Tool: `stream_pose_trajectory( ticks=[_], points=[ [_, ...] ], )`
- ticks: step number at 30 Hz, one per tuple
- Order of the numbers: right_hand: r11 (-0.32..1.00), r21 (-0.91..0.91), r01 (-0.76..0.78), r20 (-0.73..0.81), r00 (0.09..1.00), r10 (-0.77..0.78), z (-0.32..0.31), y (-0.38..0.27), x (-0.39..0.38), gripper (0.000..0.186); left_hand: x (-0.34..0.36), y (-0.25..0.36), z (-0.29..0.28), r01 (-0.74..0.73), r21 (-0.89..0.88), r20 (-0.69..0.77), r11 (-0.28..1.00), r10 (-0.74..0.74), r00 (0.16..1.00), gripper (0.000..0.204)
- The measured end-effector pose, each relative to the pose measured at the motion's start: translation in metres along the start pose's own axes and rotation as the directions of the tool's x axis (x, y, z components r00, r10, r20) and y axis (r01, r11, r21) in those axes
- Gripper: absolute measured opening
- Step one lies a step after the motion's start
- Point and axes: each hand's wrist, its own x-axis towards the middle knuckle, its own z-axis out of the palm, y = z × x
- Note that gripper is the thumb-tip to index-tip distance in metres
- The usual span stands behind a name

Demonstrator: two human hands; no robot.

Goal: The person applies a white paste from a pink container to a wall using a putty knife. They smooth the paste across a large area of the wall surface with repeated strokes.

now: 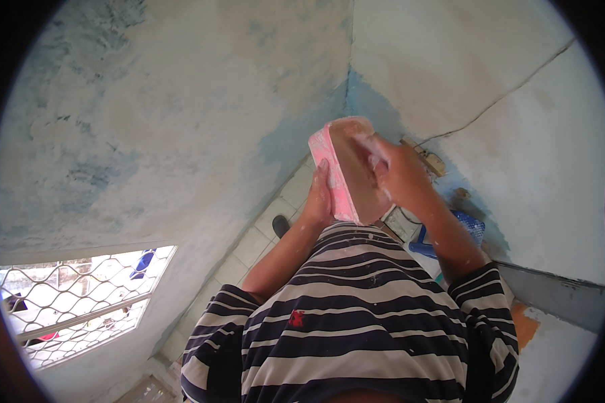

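In front of my chest, a pink plastic tub (340, 180) with white smears on its outside is tilted so that its inside shows. Its inner surface looks brownish, with wet whitish paste toward the far end. My left hand (321, 196) grips the tub's left side, thumb lying along the pink wall. My right hand (400, 173) reaches into the tub from the right with its fingers curled and coated in white paste. Whatever those fingers pinch, if anything, is hidden by the hand and blurred.
Two patchy, part-coated walls meet in a corner beyond the tub; the right wall (450, 80) carries a thin cable (497, 104). A grilled window (81, 295) is at lower left. A dark shoe (280, 226) shows on the floor tiles (252, 245). A blue perforated object (469, 227) sits beyond my right forearm.
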Motion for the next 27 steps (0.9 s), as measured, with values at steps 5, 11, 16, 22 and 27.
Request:
stream_pose_trajectory(
  ticks=[5,11,16,22,27],
  points=[
    [0.985,-0.014,0.17,-0.025,0.985,-0.17,0.009,0.005,0.004,0.042,0.0,0.0,-0.002,-0.013,0.072,0.027,0.997,0.011,1.0,0.057],
    [0.99,0.068,0.121,0.087,0.988,-0.127,0.009,0.006,-0.003,0.046,0.0,-0.004,-0.011,0.002,0.035,-0.002,0.999,-0.002,1.0,0.06],
    [0.992,-0.1,0.081,0.018,0.997,-0.08,0.001,-0.003,0.013,0.042,0.006,-0.006,-0.006,0.0,0.034,0.028,0.999,-0.001,1.0,0.06],
    [0.967,0.094,0.236,0.031,0.97,-0.24,0.021,0.008,0.002,0.043,0.007,-0.009,-0.013,-0.014,-0.029,0.031,0.999,0.015,0.999,0.06],
    [0.99,0.088,0.107,-0.056,0.993,-0.102,0.0,0.011,0.028,0.043,0.011,-0.01,-0.012,-0.044,-0.054,0.028,0.998,0.046,0.999,0.063]
  ],
)
